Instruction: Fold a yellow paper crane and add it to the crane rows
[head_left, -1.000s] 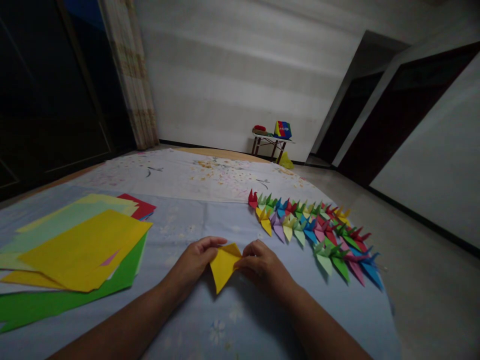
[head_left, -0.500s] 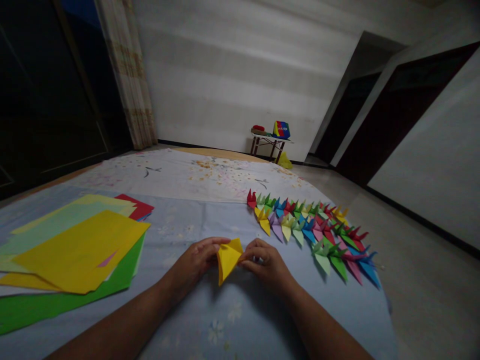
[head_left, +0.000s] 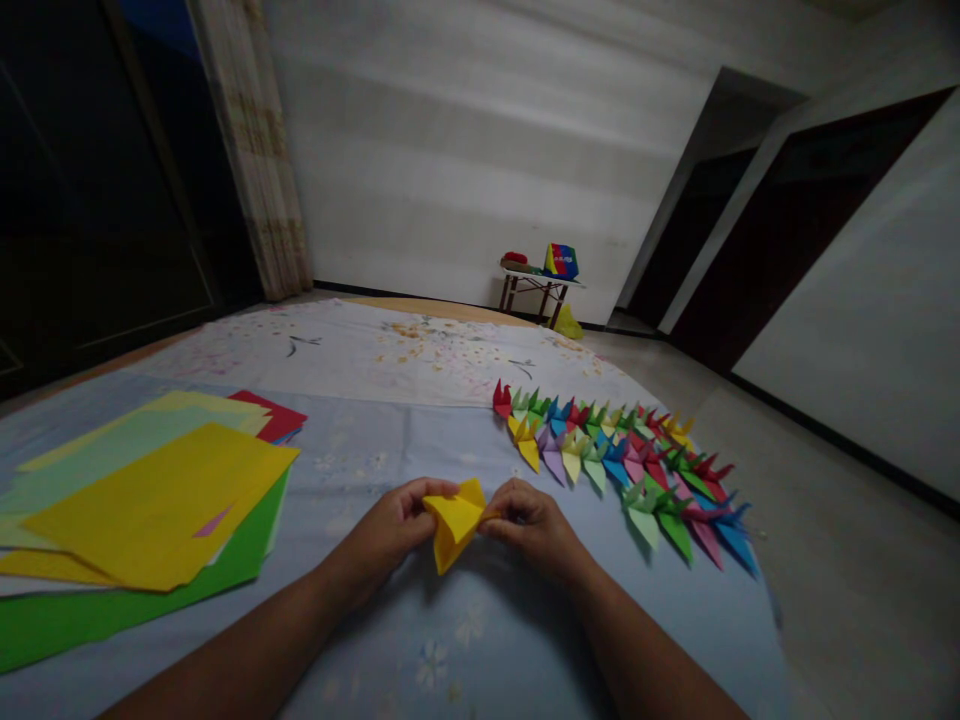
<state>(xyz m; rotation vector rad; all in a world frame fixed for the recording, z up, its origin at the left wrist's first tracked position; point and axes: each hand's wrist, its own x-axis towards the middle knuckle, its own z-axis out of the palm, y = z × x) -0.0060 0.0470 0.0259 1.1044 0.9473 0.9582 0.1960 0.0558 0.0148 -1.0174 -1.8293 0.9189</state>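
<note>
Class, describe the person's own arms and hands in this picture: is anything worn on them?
The left hand and right hand are bare, without gloves. The left forearm and right forearm show no sleeve, watch or bracelet, as far as the dim light shows.

Origami paper sheets (head_left: 150, 500) lie left of the paper cranes (head_left: 622, 465) on the bedsheet (head_left: 360, 440).

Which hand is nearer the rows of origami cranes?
Right. The right hand sits just left of the origami cranes, not touching them; the left hand is farther off, beyond the folded yellow paper both hands hold.
</note>
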